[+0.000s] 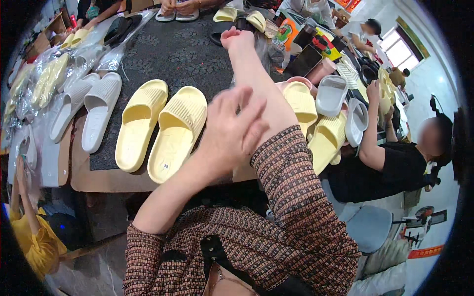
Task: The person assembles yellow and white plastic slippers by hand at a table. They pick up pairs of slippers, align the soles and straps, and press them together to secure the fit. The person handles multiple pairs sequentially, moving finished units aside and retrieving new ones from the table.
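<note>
My left hand (pixel 234 123) is raised over the table's near side with its fingers bent and apart, slightly blurred, holding nothing I can see. It overlaps my right forearm in view; whether they touch, I cannot tell. Just left of it lie two pale yellow slide slippers (pixel 173 130) (pixel 140 123), side by side, toes away from me. My right arm stretches far across the table. There my right hand (pixel 238 38) has its fingers curled, beside a dark round object (pixel 243 23) and a black slipper (pixel 219 37). Anything inside those fingers is hidden.
Grey slippers (pixel 102 113) and bagged yellow ones (pixel 52 79) lie leftward on the table. Right of my arm are stacked yellow slippers (pixel 328 140), grey slippers (pixel 332 96), a pink cup (pixel 321 71) and a phone (pixel 303 63). Co-workers sit around, one in black (pixel 380 167) at right.
</note>
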A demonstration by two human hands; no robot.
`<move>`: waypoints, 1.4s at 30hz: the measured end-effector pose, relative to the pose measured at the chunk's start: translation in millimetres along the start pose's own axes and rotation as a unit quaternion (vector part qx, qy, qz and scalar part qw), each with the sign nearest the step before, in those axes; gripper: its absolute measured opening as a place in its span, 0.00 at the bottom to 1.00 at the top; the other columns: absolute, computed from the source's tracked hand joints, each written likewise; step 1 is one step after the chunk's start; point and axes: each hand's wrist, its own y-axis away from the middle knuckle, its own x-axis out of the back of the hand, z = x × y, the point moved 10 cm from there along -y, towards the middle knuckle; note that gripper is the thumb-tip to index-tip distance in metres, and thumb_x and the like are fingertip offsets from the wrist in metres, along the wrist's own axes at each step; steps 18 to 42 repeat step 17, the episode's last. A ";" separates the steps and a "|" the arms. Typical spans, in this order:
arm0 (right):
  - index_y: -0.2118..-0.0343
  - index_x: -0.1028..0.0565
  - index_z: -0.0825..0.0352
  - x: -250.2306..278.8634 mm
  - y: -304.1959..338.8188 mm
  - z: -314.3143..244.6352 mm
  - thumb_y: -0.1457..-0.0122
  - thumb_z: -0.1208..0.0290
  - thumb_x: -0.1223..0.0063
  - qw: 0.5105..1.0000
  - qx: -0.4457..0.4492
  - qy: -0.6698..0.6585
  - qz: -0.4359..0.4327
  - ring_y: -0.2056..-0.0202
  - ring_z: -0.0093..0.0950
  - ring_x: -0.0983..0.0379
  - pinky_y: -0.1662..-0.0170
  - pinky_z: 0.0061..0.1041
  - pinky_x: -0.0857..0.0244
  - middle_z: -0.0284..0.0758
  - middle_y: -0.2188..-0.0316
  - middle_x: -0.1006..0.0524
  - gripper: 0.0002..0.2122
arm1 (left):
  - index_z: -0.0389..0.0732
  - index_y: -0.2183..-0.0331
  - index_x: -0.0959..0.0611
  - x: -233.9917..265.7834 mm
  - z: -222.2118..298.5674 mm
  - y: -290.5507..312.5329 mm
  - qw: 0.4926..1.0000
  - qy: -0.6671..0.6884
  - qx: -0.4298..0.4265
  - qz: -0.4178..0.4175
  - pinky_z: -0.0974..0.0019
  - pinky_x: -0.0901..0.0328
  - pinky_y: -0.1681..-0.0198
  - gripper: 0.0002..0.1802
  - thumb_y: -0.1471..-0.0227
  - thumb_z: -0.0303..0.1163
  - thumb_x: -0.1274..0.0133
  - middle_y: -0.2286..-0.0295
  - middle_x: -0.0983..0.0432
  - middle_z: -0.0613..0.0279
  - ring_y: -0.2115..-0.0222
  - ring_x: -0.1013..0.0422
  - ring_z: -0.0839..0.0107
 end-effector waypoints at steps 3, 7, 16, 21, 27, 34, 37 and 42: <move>0.74 0.36 0.63 6.9 -4.4 -4.8 0.42 0.68 0.68 1.000 -0.005 0.026 0.002 0.82 0.23 0.35 0.72 0.30 0.39 0.29 0.83 0.30 0.08 | 0.37 0.58 0.23 -1.4 15.6 15.0 0.996 0.083 0.008 -0.037 0.56 0.42 0.51 0.17 0.53 0.30 0.46 0.57 0.33 0.48 0.55 0.36 0.53; 0.67 0.35 0.64 17.5 -0.8 -2.6 0.43 0.71 0.71 0.999 0.022 0.019 0.025 0.82 0.21 0.37 0.74 0.30 0.40 0.29 0.80 0.31 0.08 | 0.37 0.58 0.23 6.7 15.4 8.5 0.997 0.074 0.013 -0.024 0.57 0.42 0.52 0.16 0.53 0.28 0.48 0.57 0.33 0.50 0.57 0.36 0.54; 0.70 0.34 0.65 29.1 -5.8 2.4 0.41 0.71 0.70 0.998 0.016 0.039 0.039 0.85 0.22 0.36 0.70 0.32 0.38 0.28 0.84 0.32 0.09 | 0.37 0.61 0.23 0.1 29.6 15.6 0.989 0.129 -0.014 -0.064 0.57 0.41 0.52 0.13 0.53 0.25 0.47 0.58 0.30 0.55 0.57 0.35 0.56; 0.70 0.34 0.65 32.9 -6.5 -0.3 0.41 0.71 0.70 0.998 0.018 0.039 0.042 0.85 0.22 0.36 0.70 0.32 0.38 0.28 0.84 0.32 0.09 | 0.39 0.62 0.22 -3.4 30.7 16.8 0.985 0.156 -0.013 -0.079 0.57 0.42 0.51 0.13 0.53 0.26 0.46 0.58 0.30 0.55 0.56 0.36 0.57; 0.70 0.34 0.65 32.9 -6.5 -0.3 0.41 0.71 0.70 0.998 0.018 0.039 0.042 0.85 0.22 0.36 0.70 0.32 0.38 0.28 0.84 0.32 0.09 | 0.39 0.62 0.22 -3.4 30.7 16.8 0.985 0.156 -0.013 -0.079 0.57 0.42 0.51 0.13 0.53 0.26 0.46 0.58 0.30 0.55 0.56 0.36 0.57; 0.70 0.34 0.65 32.9 -6.5 -0.3 0.41 0.71 0.70 0.998 0.018 0.039 0.042 0.85 0.22 0.36 0.70 0.32 0.38 0.28 0.84 0.32 0.09 | 0.39 0.62 0.22 -3.4 30.7 16.8 0.985 0.156 -0.013 -0.079 0.57 0.42 0.51 0.13 0.53 0.26 0.46 0.58 0.30 0.55 0.56 0.36 0.57; 0.70 0.34 0.65 32.9 -6.5 -0.3 0.41 0.71 0.70 0.998 0.018 0.039 0.042 0.85 0.22 0.36 0.70 0.32 0.38 0.28 0.84 0.32 0.09 | 0.39 0.62 0.22 -3.4 30.7 16.8 0.985 0.156 -0.013 -0.079 0.57 0.42 0.51 0.13 0.53 0.26 0.46 0.58 0.30 0.55 0.56 0.36 0.57; 0.70 0.34 0.65 32.9 -6.5 -0.3 0.41 0.71 0.70 0.998 0.018 0.039 0.042 0.85 0.22 0.36 0.70 0.32 0.38 0.28 0.84 0.32 0.09 | 0.39 0.62 0.22 -3.4 30.7 16.8 0.985 0.156 -0.013 -0.079 0.57 0.42 0.51 0.13 0.53 0.26 0.46 0.58 0.30 0.55 0.56 0.36 0.57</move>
